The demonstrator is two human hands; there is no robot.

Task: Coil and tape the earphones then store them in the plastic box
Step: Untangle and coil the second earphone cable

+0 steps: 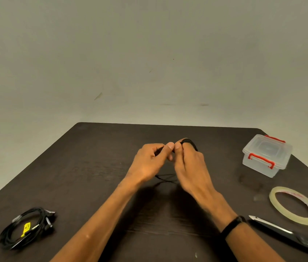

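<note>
Black earphones (189, 143) are wound in loops around the fingers of my right hand (189, 163), held above the middle of the table. My left hand (150, 161) pinches the same cable right beside it, thumbs nearly touching. A loose length of the cable (165, 179) trails on the table under both hands. The clear plastic box (266, 155) with red latches stands closed at the far right. A roll of clear tape (295, 205) lies flat nearer on the right.
A bundle of several coiled black cables (27, 226) with a yellow tag lies at the near left. Scissors (289, 235) lie at the near right edge of the dark table (92, 167). A pale wall stands behind.
</note>
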